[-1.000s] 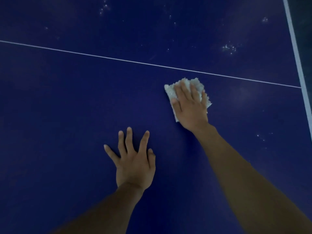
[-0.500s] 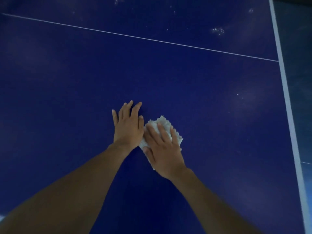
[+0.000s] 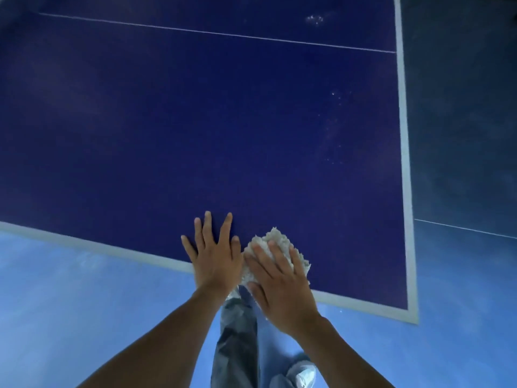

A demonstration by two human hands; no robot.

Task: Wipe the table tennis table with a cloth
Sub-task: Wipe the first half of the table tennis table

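Navy table (image 3: 195, 121), white border (image 3: 404, 163), blue floor (image 3: 70, 303)

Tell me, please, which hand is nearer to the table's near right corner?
Right. The right hand, pressing the cloth, is left of the corner; the left hand lies flat farther left.

Dim bluish light, soft overall blur, wide-angle bending at edges, floor (image 3: 84, 303) brighter than table (image 3: 195, 135)

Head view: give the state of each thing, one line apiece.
table tennis table: white specks toward its right side.
cloth: bunched, pressed on the table's near edge.
right hand: fingers straight, pressing the cloth.
left hand: flat on the table, fingers spread, holding nothing.
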